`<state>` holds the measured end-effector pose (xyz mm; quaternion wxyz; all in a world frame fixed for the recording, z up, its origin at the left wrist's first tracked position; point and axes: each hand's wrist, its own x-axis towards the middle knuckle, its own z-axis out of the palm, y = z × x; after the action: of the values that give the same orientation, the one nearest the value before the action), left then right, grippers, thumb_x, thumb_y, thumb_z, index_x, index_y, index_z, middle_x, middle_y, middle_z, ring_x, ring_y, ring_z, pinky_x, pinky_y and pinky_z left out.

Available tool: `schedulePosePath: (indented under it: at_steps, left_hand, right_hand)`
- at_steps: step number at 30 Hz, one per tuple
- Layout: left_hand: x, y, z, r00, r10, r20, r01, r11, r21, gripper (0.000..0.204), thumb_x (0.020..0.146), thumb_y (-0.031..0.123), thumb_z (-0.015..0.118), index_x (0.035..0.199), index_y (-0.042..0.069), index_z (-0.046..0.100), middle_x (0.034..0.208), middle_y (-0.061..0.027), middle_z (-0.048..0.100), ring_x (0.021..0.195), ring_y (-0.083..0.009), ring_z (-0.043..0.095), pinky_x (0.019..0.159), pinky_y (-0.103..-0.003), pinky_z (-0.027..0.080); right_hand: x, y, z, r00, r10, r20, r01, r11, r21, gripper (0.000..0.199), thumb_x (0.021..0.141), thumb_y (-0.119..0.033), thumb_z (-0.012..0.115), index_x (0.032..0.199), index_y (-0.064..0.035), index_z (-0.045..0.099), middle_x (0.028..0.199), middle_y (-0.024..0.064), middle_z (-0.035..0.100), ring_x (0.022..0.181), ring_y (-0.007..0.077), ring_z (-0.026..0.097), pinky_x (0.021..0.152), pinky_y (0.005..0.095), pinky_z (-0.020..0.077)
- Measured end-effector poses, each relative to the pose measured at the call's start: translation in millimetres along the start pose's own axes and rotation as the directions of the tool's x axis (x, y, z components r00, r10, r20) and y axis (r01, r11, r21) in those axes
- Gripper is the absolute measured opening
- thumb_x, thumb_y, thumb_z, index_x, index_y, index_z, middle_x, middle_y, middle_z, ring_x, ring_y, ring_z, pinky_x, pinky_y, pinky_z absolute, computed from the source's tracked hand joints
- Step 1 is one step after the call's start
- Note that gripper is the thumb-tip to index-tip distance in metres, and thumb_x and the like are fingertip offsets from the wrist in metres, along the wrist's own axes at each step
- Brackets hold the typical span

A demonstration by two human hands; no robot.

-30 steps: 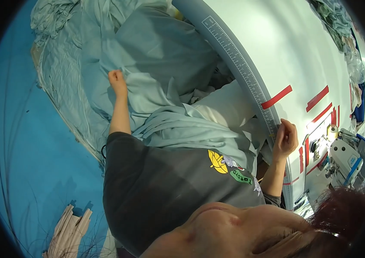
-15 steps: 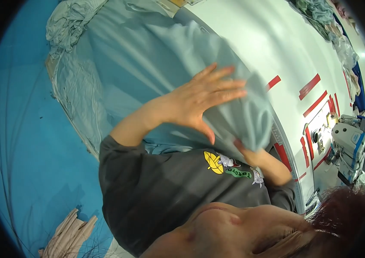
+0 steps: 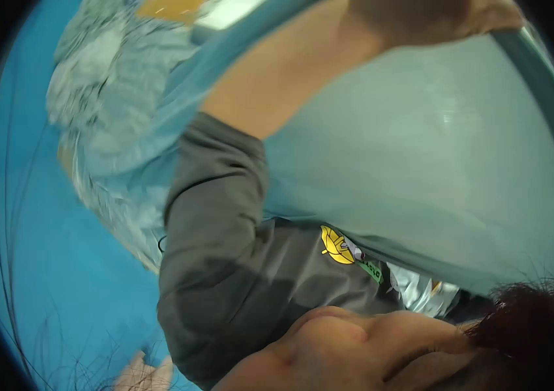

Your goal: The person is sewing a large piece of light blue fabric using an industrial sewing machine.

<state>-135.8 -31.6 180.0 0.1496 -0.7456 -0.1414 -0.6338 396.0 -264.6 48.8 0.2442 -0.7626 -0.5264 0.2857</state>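
Note:
A wide sheet of pale blue-green cloth [image 3: 414, 150] is stretched up and spread across the right side of the view. My left arm reaches across its top, raised and blurred, with the forearm partly in shadow. At the upper right, my left hand [image 3: 495, 16] is closed on the cloth by its darker edge. The hand is cut off in part by the rim of the picture. My right hand does not show; the raised cloth covers the side where it was.
More crumpled pale blue-green cloth [image 3: 104, 78] lies heaped at the upper left, above the blue floor [image 3: 74, 247]. A yellowish piece [image 3: 169, 9] shows at the top edge. Something shiny and silvery [image 3: 423, 290] is by my shirt. A beige item [image 3: 143, 375] lies at the bottom.
My left hand has gone from spread open over the cloth to gripping it, up and to the right. The lifted cloth now hides the white table, the sewing machine and my right hand.

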Motion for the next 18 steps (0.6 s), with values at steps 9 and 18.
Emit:
schedulePosePath:
  at_steps: [9,18]
  left_hand:
    - [-123.0,-163.0,-93.3,0.805,-0.435,0.403,0.259,0.870,0.420,0.028,0.082,0.010,0.061,0.110,0.007,0.065,0.100,-0.0128,0.068,0.095,-0.0255,0.065,0.085,-0.033,0.049]
    - [-205.3,-39.9,63.1,0.314,-0.389,0.866,0.638,0.762,0.111,0.060,0.072,0.020,0.074,0.125,0.010,0.048,0.145,-0.0106,0.038,0.139,-0.0297,0.025,0.113,-0.046,0.015]
  right_hand:
    - [-61.6,-79.8,76.4,0.916,-0.269,0.299,0.146,0.915,0.377,0.064,0.061,-0.016,0.075,0.119,0.0046,0.055,0.112,0.0074,0.060,0.105,0.0176,0.053,0.095,0.0326,0.0392]
    - [24.2,-144.4,137.9,0.739,-0.352,0.575,0.006,0.856,0.517,0.054,0.074,-0.027,0.075,0.115,0.0031,0.056,0.102,0.0073,0.062,0.092,0.0129,0.056,0.080,0.0276,0.0462]
